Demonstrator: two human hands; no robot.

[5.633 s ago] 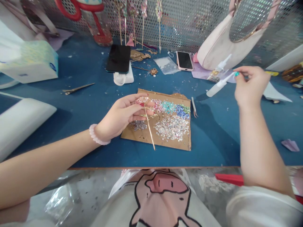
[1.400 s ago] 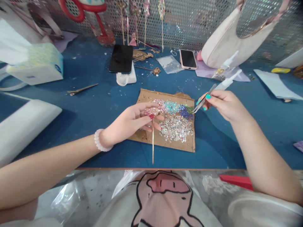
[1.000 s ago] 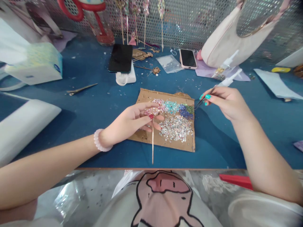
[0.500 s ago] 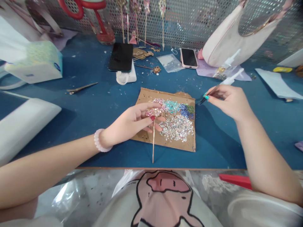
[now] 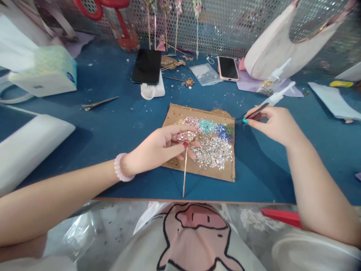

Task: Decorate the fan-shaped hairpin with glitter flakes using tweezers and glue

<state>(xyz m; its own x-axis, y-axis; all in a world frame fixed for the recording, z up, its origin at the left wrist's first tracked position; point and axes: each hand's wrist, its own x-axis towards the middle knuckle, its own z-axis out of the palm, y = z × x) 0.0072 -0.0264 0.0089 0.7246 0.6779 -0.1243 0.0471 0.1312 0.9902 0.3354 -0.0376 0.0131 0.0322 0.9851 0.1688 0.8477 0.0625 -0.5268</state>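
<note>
A piece of brown cardboard (image 5: 172,114) lies on the blue table, covered with piles of pink, turquoise, blue, green and silver rhinestones (image 5: 213,152). My left hand (image 5: 160,148) rests over its left part, fingers closed on a gold hairpin stick (image 5: 185,177) whose jewelled head sits between thumb and fingers; the stick points toward me. My right hand (image 5: 272,124) is just right of the cardboard, pinching metal tweezers (image 5: 255,112) with their tip down near the table at the cardboard's right edge.
A white glue bottle (image 5: 278,97) lies behind my right hand. Two phones (image 5: 147,66) (image 5: 228,67), a small plastic bag (image 5: 205,73), a pale handbag (image 5: 278,45), a tissue box (image 5: 46,71) and scissors (image 5: 98,102) sit farther back. Finished hairpins stand against the perforated wall (image 5: 225,26).
My right hand left the glue bottle, picked up the tweezers and brought them down by the cardboard's right edge. The left hand kept holding the hairpin, its stick swinging to point at me.
</note>
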